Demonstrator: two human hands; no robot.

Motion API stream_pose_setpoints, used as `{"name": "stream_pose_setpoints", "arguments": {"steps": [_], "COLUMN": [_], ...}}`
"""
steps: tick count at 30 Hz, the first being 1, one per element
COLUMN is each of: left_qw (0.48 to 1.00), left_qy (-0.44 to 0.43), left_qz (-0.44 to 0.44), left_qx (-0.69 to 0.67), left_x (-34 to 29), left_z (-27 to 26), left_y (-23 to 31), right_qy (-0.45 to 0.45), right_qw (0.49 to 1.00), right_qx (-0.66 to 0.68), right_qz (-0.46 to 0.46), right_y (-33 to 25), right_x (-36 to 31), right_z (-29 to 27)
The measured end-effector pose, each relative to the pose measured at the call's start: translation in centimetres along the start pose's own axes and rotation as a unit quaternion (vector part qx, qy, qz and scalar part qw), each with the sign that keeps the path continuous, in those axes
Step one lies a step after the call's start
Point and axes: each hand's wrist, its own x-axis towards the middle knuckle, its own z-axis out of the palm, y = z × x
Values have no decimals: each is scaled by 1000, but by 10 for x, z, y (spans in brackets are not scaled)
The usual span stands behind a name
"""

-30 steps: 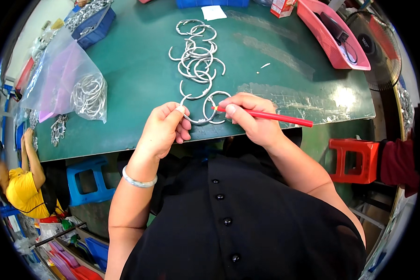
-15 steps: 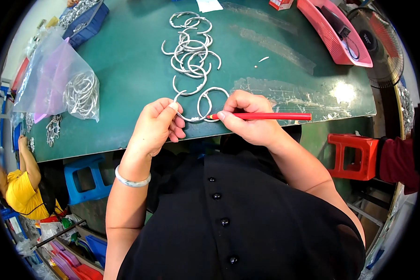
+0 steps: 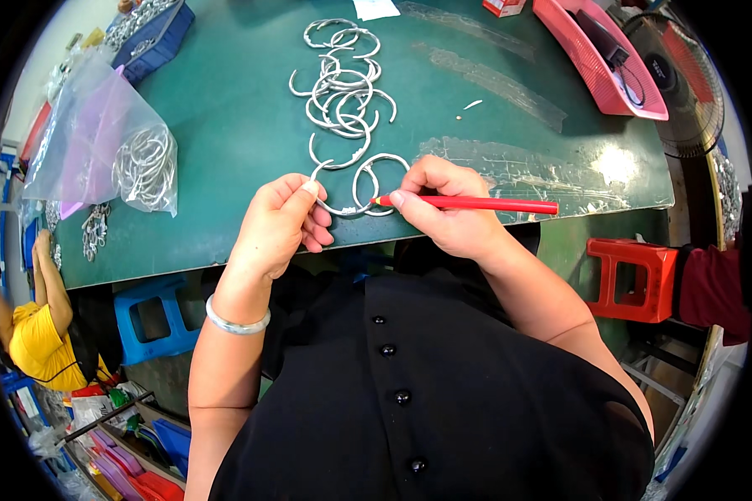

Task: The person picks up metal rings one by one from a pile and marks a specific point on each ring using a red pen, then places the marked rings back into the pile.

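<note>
My left hand pinches a silver open bangle between thumb and fingers, near the table's front edge. In my right hand is a red pen-like stick, held like a pencil, its yellowish tip at the lower right of that bangle. Whether the tip touches the metal I cannot tell. A second silver bangle overlaps the held one, close to my right fingertips. Beyond my hands, a loose row of several overlapping silver bangles runs away from me across the green table.
On the left lie a clear plastic bag with silver rings and a blue crate of metal pieces. A pink basket and a fan stand far right. Stools, blue and red, flank me. A person in yellow is at left.
The pen-like stick's tip has shifted slightly up along the held bangle, and the overlapping bangle has moved a little. Both hands keep their holds.
</note>
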Motion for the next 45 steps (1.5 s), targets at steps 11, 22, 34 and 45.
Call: {"name": "stream_pose_setpoints", "arguments": {"steps": [11, 22, 34, 45], "left_qw": [1000, 1000, 999, 969], "left_qy": [3, 2, -32, 59], "left_qz": [0, 1, 0, 237], "left_qx": [-4, -7, -44, -34], "left_x": [0, 0, -2, -36], "left_z": [1, 0, -4, -43], "left_y": [0, 0, 2, 47], "right_qy": [-23, 36, 121, 129], "right_qw": [999, 999, 967, 961], "right_qx": [-20, 22, 223, 244], "right_qz": [-22, -7, -3, 4], "right_y": [1, 0, 10, 7], "right_x": [-1, -1, -1, -2], "right_z": [-1, 0, -5, -6]}}
